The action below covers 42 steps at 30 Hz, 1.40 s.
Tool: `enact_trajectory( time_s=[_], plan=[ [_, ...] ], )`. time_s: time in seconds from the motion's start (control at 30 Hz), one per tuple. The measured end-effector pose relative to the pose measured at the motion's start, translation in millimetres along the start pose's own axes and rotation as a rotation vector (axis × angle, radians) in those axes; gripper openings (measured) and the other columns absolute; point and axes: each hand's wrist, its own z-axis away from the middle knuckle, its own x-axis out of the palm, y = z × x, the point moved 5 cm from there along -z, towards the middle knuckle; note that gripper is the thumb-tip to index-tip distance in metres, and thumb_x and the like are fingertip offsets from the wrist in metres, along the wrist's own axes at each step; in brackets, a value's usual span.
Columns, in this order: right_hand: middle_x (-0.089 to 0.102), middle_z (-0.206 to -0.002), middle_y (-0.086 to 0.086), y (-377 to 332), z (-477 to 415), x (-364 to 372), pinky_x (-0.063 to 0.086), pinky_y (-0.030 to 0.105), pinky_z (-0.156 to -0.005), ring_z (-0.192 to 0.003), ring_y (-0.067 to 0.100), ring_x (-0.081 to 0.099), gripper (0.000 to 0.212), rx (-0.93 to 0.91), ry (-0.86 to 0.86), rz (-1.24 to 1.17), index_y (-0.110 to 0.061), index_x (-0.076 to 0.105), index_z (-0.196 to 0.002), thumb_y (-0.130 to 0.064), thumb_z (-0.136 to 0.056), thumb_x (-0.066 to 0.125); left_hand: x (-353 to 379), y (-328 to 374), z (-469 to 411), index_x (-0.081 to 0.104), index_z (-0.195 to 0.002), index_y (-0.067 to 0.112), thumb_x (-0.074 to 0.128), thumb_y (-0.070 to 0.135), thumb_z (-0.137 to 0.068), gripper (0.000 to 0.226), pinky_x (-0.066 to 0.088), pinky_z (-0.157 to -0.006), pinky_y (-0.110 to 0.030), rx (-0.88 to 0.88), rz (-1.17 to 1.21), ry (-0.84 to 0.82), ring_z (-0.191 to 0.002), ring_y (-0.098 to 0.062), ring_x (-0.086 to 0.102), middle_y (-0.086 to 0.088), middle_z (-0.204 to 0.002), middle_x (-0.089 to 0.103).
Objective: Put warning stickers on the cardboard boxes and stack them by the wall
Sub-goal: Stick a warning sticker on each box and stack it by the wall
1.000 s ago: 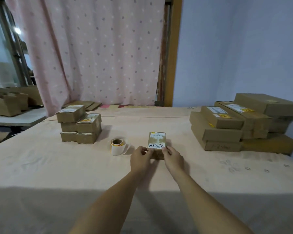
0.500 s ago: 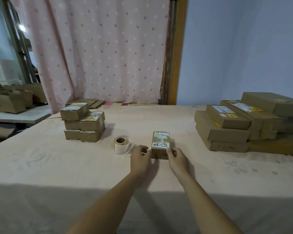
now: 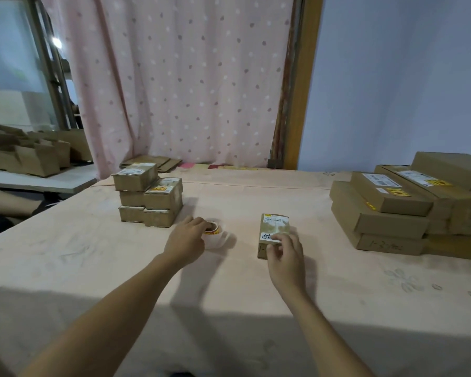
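Centrally on the table (image 3: 65, 268), the small cardboard box (image 3: 274, 229) lies flat, long axis running away from the person, its near end pinched by the right hand (image 3: 284, 257), probably to steady it for labelling. Left of the box, the left hand (image 3: 186, 240) curls over the sticker roll (image 3: 212, 229), gripping it; stickered boxes (image 3: 386, 210) sit stacked right of it, by the wall (image 3: 392, 77).

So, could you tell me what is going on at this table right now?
A person is labelling small cardboard boxes. The left hand reaches onto the sticker roll, while the right hand steadies a small box at the table's middle. Unfinished small boxes sit stacked to the left; larger stickered boxes are piled by the wall on the right.
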Motion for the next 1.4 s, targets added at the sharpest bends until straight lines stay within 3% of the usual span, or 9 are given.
enact_trajectory(
  time_s=[0.13, 0.23, 0.33, 0.57, 0.7, 0.9, 1.1, 1.27, 1.4],
  plan=[
    [0.053, -0.103, -0.016, -24, 3, 24, 0.048, 0.035, -0.086, -0.083, 0.007, 0.057, 0.017, -0.075, -0.085, -0.036, -0.024, 0.066, -0.103, -0.015, -0.089, 0.063, 8, -4, -4, 0.072, -0.113, 0.014, 0.085, 0.01, -0.063, 0.053, 0.051, -0.068, -0.035, 0.119, -0.102, -0.022, -0.083, -0.03, 0.061, -0.002, -0.097, 0.074],
    [0.053, -0.104, -0.018, -31, 5, 38, 0.042, 0.027, -0.082, -0.086, 0.001, 0.052, 0.018, -0.06, -0.206, -0.047, -0.027, 0.064, -0.107, -0.017, -0.092, 0.064, 8, -2, -9, 0.074, -0.094, 0.016, 0.081, 0.011, -0.064, 0.031, 0.047, -0.062, -0.033, 0.123, -0.112, 0.005, -0.077, -0.027, 0.057, -0.001, -0.082, 0.073],
    [0.055, -0.113, -0.016, -39, 2, 47, 0.046, 0.031, -0.089, -0.096, 0.003, 0.052, 0.024, -0.135, -0.281, 0.018, -0.026, 0.064, -0.113, -0.02, -0.09, 0.064, 3, -1, -16, 0.073, -0.084, 0.011, 0.074, 0.016, -0.077, 0.008, 0.045, -0.067, -0.035, -0.074, 0.156, -0.02, -0.083, -0.024, 0.054, -0.005, -0.076, 0.067],
    [0.047, -0.128, -0.017, -72, -13, 48, 0.047, 0.034, -0.095, -0.121, 0.011, 0.048, 0.049, -0.263, -0.381, 0.151, -0.038, 0.052, -0.135, -0.045, -0.088, 0.066, -7, 5, -31, 0.053, -0.061, 0.008, 0.084, 0.022, -0.078, 0.038, 0.031, -0.054, -0.024, -0.488, 0.998, -0.11, -0.056, -0.012, 0.041, -0.003, -0.061, 0.043],
    [0.046, -0.134, -0.016, -83, -20, 48, 0.047, 0.036, -0.097, -0.124, 0.011, 0.046, 0.06, -0.276, -0.378, 0.163, -0.045, 0.046, -0.141, -0.05, -0.087, 0.07, -16, 19, -36, 0.062, -0.076, 0.007, 0.083, 0.023, -0.08, 0.027, 0.036, -0.055, -0.022, -0.536, 1.158, -0.133, -0.056, -0.01, 0.048, -0.003, -0.063, 0.052],
    [0.058, -0.123, -0.008, -81, -35, 42, 0.048, 0.036, -0.083, -0.111, 0.019, 0.057, 0.044, -0.208, -0.319, 0.139, -0.037, 0.052, -0.133, -0.044, -0.092, 0.067, -24, 37, -38, 0.064, -0.077, 0.008, 0.084, 0.032, -0.079, 0.031, 0.036, -0.045, -0.014, -0.669, 1.274, -0.129, -0.041, -0.003, 0.049, 0.005, -0.053, 0.058],
    [0.066, -0.108, -0.013, -69, -46, 34, 0.054, 0.037, -0.087, -0.098, 0.019, 0.066, 0.031, 0.008, -0.217, -0.235, -0.035, 0.065, -0.11, -0.03, -0.083, 0.08, -28, 47, -44, 0.07, -0.059, 0.017, 0.081, 0.043, -0.08, 0.034, 0.026, -0.054, -0.025, -0.587, 1.309, -0.146, -0.053, -0.012, 0.036, 0.004, -0.054, 0.049],
    [0.072, -0.105, -0.001, -54, -51, 33, 0.063, 0.039, -0.083, -0.108, 0.02, 0.069, 0.022, 0.261, -0.233, -0.626, -0.029, 0.073, -0.1, -0.022, -0.081, 0.083, -29, 49, -43, 0.078, -0.098, 0.007, 0.075, 0.014, -0.079, 0.021, 0.035, -0.068, -0.023, -0.404, 1.279, -0.236, -0.068, -0.006, 0.051, 0.001, -0.074, 0.066],
    [0.075, -0.108, 0.014, -54, -49, 31, 0.062, 0.032, -0.081, -0.098, 0.025, 0.075, 0.024, 0.419, -0.29, -0.793, -0.01, 0.07, -0.11, -0.013, -0.088, 0.079, -28, 51, -39, 0.074, -0.106, 0.008, 0.076, -0.002, -0.081, 0.027, 0.046, -0.086, -0.028, -0.251, 1.204, -0.303, -0.088, -0.013, 0.061, -0.009, -0.096, 0.073]
  ],
)
